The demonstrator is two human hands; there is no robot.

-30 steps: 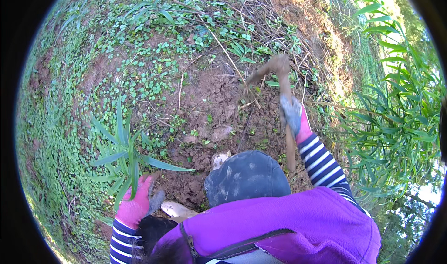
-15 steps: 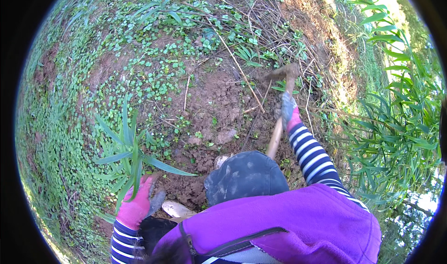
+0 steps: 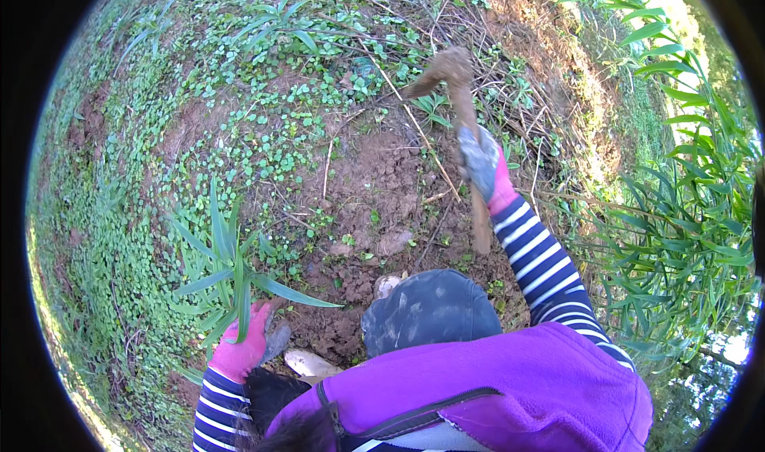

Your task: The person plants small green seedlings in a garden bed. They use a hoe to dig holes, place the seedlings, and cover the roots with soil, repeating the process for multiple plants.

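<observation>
My right hand, in a grey and pink glove, is closed round the wooden handle of a short hoe. The muddy hoe head is above the hand, its blade pointing left, and looks slightly blurred. At the lower left, my left hand, in a similar glove, is at the base of a leafy plant with long narrow leaves. Its fingers seem to close round the stem, partly covered by leaves. Between my hands is broken brown soil.
Low green ground plants cover the slope on the left. A long dry stick lies across the soil, with twigs behind it. Tall leafy stalks stand at the right. My dark knee and a pale shoe are low in view.
The hoe has swung up and left in my right hand, and the lower end of its handle has come into view above my knee. My left hand stays at the plant.
</observation>
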